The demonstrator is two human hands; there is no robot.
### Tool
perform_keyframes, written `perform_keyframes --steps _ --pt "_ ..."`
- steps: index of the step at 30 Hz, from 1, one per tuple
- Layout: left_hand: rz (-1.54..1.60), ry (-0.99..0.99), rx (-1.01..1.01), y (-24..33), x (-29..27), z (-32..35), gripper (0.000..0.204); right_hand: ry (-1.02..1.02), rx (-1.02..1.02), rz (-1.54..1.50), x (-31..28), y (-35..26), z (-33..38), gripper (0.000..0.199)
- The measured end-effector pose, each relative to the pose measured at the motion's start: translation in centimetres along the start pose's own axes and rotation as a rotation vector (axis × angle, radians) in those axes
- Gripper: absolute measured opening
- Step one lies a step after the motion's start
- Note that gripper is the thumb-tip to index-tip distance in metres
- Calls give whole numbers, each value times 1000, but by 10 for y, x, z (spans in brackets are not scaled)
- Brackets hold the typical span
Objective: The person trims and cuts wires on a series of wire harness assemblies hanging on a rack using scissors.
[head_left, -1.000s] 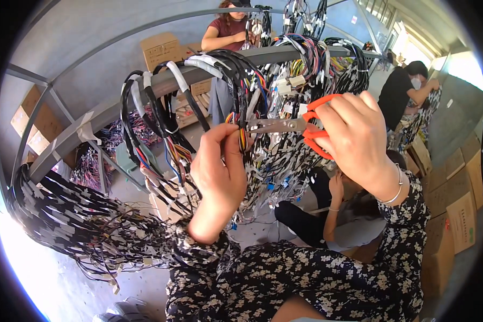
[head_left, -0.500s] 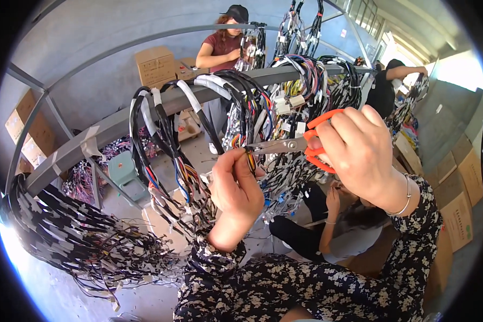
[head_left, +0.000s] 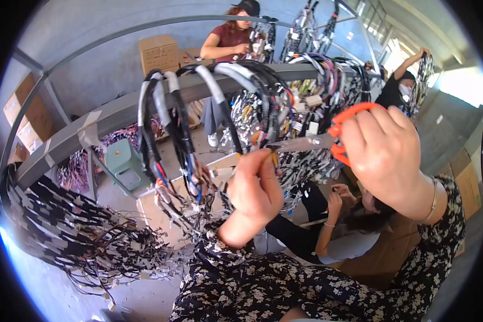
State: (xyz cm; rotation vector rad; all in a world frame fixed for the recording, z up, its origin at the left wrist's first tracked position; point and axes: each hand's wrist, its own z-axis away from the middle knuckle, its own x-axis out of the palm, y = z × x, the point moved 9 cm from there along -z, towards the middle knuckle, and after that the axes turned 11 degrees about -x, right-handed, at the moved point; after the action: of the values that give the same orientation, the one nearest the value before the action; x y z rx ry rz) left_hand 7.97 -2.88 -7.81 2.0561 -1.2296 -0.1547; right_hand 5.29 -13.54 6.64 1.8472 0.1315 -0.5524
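Note:
Scissors with orange handles [head_left: 344, 153] are gripped in my right hand [head_left: 383, 155], my fingers through the loops. Their blades [head_left: 303, 144], smeared by motion, point left, with the tips close to the fingers of my left hand [head_left: 255, 185]. That hand is closed in a pinch on the wires of a hanging wire harness [head_left: 263, 115], just below its black-wrapped part. A few yellow and orange wires show by the fingertips. Whether the blades touch a wire, I cannot tell. More black and grey-taped harnesses [head_left: 161, 112] hang beside it on the left.
The harnesses drape over a grey metal rail [head_left: 112, 110]. A thick bundle of harnesses [head_left: 75, 231] hangs at the left, near a green stool [head_left: 124, 161]. One person [head_left: 343, 236] sits low beyond my arms; others work at the back [head_left: 233, 40] and far right [head_left: 400, 88]. Cardboard boxes [head_left: 158, 53] stand behind.
My right hand and the scissors have moved right and slightly up in the picture; my left hand has shifted right, still pinching. The view has shifted somewhat. The far-right person now holds a harness up high.

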Motion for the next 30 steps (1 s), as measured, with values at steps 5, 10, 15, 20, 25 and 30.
perform_keyframes --steps 5,10,15,20,25,30 --pt "55 24 3 0 0 2 15 -15 80 -76 7 -1 14 18" --pt "150 77 -72 -10 -6 4 14 73 260 -247 16 -4 16 21" --pt "168 117 -103 -13 -5 8 14 167 570 -509 55 -24 46 23" --pt "185 59 -115 -12 4 13 15 210 852 -687 59 -62 73 32" --pt "159 68 -82 -14 3 12 15 182 785 -840 58 -71 72 38" --pt "114 39 -84 -16 10 14 17 266 848 -939 57 -73 77 34"
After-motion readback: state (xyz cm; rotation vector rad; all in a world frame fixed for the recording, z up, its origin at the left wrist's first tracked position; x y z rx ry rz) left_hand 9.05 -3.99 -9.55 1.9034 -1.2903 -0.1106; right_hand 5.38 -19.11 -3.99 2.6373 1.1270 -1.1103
